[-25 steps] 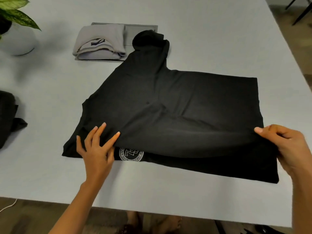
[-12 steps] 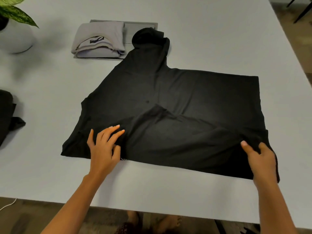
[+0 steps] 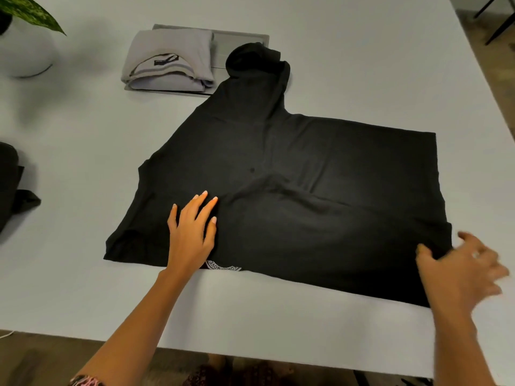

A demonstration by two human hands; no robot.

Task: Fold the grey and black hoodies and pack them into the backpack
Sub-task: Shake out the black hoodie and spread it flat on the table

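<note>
On the white table (image 3: pixel 278 316), black hoodie (image 3: pixel 306 168) spread flat, left hand (image 3: pixel 192 235) pressing it with straight fingers, right hand (image 3: pixel 462 271) blurred, fingers spread loose at its near right corner, folded grey hoodie (image 3: pixel 170 59) on a flat grey panel (image 3: pixel 239 48) beyond, dark backpack (image 3: pixel 8 185) at left edge, contents unseen

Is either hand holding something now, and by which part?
Nothing is held. The left hand lies flat on the black hoodie near its front edge; the right hand, blurred and spread open, is at its right corner without a grip.
</note>
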